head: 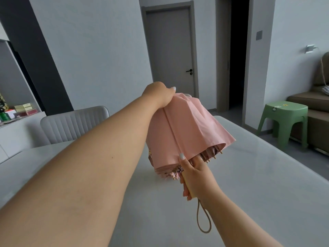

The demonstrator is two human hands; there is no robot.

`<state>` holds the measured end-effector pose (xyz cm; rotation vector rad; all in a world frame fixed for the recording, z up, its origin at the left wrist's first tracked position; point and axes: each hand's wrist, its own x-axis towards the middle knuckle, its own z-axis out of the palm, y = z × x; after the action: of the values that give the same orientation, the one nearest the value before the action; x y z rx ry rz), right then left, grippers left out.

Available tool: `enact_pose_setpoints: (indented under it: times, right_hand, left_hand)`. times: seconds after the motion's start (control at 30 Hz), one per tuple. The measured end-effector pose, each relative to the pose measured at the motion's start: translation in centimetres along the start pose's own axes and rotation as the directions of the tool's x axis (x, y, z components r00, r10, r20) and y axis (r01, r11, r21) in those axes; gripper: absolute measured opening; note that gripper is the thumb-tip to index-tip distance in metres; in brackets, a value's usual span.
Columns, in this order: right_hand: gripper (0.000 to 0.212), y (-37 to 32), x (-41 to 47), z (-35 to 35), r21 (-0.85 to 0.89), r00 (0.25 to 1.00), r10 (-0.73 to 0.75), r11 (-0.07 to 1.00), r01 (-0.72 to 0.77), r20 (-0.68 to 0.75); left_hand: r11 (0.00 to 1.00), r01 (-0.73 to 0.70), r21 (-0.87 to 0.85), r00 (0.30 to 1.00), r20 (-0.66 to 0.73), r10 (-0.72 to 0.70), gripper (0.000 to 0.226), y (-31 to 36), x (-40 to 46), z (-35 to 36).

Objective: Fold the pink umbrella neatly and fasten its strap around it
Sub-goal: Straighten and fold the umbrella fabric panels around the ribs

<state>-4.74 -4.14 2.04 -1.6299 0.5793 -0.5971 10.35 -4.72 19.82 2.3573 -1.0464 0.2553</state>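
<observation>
The pink umbrella [187, 129] is collapsed but loose, its canopy hanging in uneven folds above the table, tip pointing away from me. My left hand [160, 94] grips the far top end of the canopy, fingers curled over the fabric. My right hand [195, 175] grips the pale handle at the near end, thumb pressed against the canopy edge. Small wooden rib tips [213, 156] stick out under the fabric rim. A tan wrist loop [203, 220] dangles from the handle below my right hand. The closing strap is not visible.
A pale grey table [258, 184] spreads beneath the umbrella. A grey padded chair [71, 123] stands at its far left side. A green plastic stool [284, 120] and a brown sofa [316, 107] are on the right; a closed grey door [170, 50] is ahead.
</observation>
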Motion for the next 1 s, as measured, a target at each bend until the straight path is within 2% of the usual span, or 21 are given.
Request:
enact_pose_setpoints:
  times: [0.07, 0.13, 0.2, 0.3, 0.37, 0.5, 0.6, 0.67, 0.73, 0.83, 0.87, 0.93, 1.0]
  right_hand:
    - [0.018, 0.1, 0.0, 0.0, -0.006, 1.0, -0.007, 1.0, 0.007, 0.009]
    - [0.022, 0.1, -0.1, 0.1, 0.005, 1.0, 0.007, 1.0, -0.007, 0.019]
    - [0.027, 0.1, -0.1, 0.2, 0.012, 0.999, 0.033, 0.999, -0.034, 0.025]
    - [0.032, 0.0, -0.2, 0.2, 0.045, 0.998, 0.055, 0.997, -0.056, 0.03]
    - [0.034, -0.1, -0.2, 0.1, 0.066, 0.998, 0.06, 0.996, -0.063, 0.036]
    - [0.034, 0.0, -0.4, 0.1, 0.084, 0.996, 0.031, 0.996, -0.038, 0.079]
    - [0.039, 0.0, -0.6, 0.0, 0.129, 0.993, 0.019, 0.991, -0.034, 0.12]
    - [0.04, -0.1, -0.7, -0.1, 0.146, 0.992, 0.017, 0.989, -0.036, 0.129]
    - [0.043, -0.1, -0.7, -0.2, 0.135, 0.991, 0.003, 0.991, -0.021, 0.135]
    - [0.047, 0.2, -0.8, 0.0, 0.118, 0.989, -0.004, 0.993, -0.013, 0.148]
    - [0.049, 0.2, -0.8, 0.1, 0.119, 0.988, 0.001, 0.993, -0.019, 0.153]
    - [0.045, 0.3, -0.8, 0.2, 0.115, 0.988, 0.004, 0.993, -0.022, 0.155]
    - [0.036, 0.3, -0.8, 0.2, 0.11, 0.988, -0.003, 0.994, -0.014, 0.154]
  left_hand:
    - [0.997, 0.049, -0.058, 0.998, 0.032, -0.047, 0.031, -0.3, 0.4, -0.1]
    - [0.963, 0.095, -0.251, 0.993, 0.086, -0.076, 0.019, -0.7, 0.9, -0.2]
    - [0.86, 0.142, -0.49, 0.988, 0.119, -0.095, 0.018, -0.8, 1.0, -0.3]
    - [0.689, 0.176, -0.703, 0.983, 0.162, -0.086, 0.023, -1.5, 1.2, -0.3]
    - [0.637, 0.2, -0.745, 0.979, 0.182, -0.095, 0.03, -2.2, 1.4, -0.1]
    - [0.682, 0.22, -0.697, 0.975, 0.185, -0.125, 0.035, -3.1, 1.3, -0.1]
    - [0.563, 0.207, -0.8, 0.978, 0.193, -0.085, 0.038, -3.8, 1.2, -0.1]
    - [0.482, 0.222, -0.847, 0.974, 0.214, -0.072, 0.024, -4.0, 1.1, -0.1]
    - [0.489, 0.248, -0.836, 0.968, 0.234, -0.091, 0.025, -4.0, 1.1, -0.3]
    - [0.709, 0.241, -0.662, 0.969, 0.203, -0.141, 0.031, -3.7, 1.0, -0.8]
    - [0.744, 0.234, -0.625, 0.971, 0.193, -0.142, 0.03, -3.6, 1.0, -0.8]
    - [0.757, 0.235, -0.61, 0.97, 0.196, -0.143, 0.027, -3.4, 1.0, -0.9]
    - [0.677, 0.255, -0.691, 0.966, 0.207, -0.153, 0.017, -3.2, 0.9, -0.9]
